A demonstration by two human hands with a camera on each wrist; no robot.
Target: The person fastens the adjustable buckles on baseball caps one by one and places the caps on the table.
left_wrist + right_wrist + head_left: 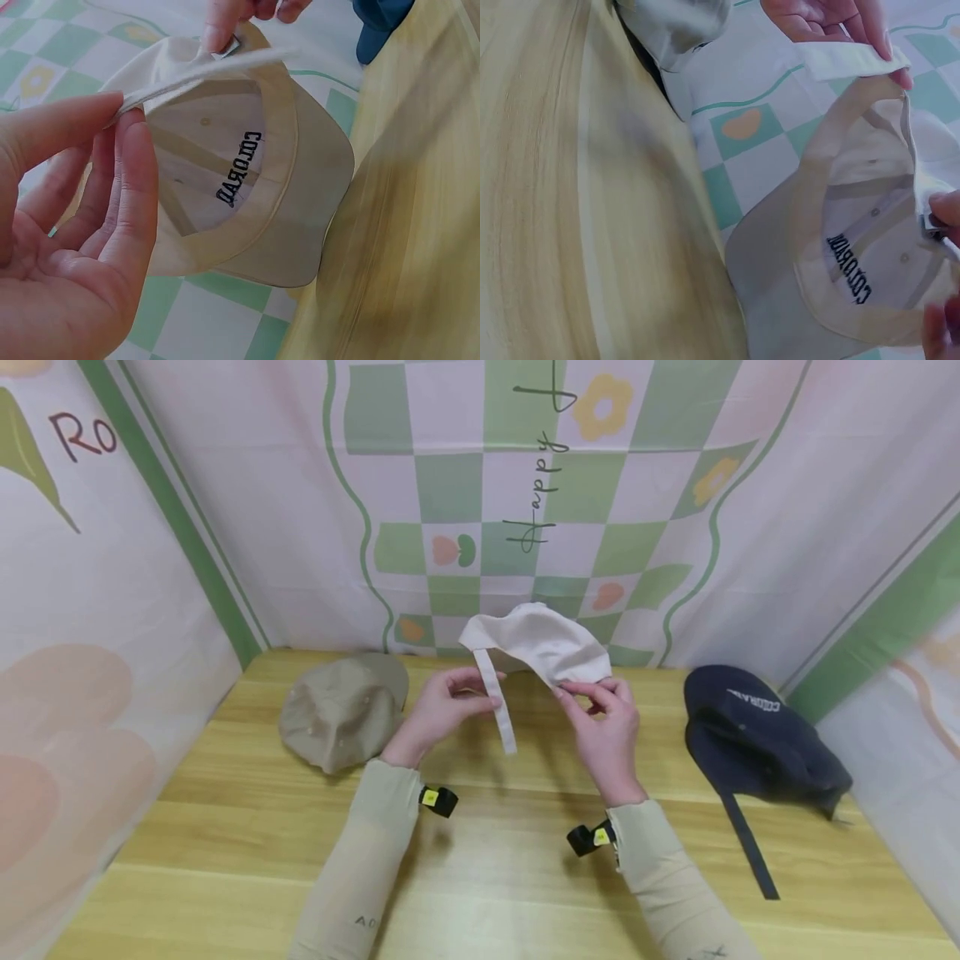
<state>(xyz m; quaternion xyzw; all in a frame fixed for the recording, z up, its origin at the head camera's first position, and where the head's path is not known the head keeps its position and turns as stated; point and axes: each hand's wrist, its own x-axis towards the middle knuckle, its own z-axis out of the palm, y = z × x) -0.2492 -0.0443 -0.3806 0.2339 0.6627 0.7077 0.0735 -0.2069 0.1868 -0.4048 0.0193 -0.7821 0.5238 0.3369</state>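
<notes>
A white baseball cap [540, 631] is held up over the table, its inside and brim facing away in the head view. My left hand [446, 706] pinches the cap's loose back strap [507, 737] between thumb and fingers, and the strap's free end hangs down. On the other side, my right hand [609, 735] grips the cap's back edge beside a small metal buckle [932, 223]. Both wrist views look into the cap, where dark stitched lettering [240, 169] shows on the lining. The brim [319, 187] points toward the backdrop, close to the tabletop.
A beige cap [341, 714] lies on the wooden table [487, 877] at the left. To the right rests a navy cap [750, 735], its strap [750, 847] stretched toward the front. Printed cloth [555, 485] hangs behind the table and along both sides.
</notes>
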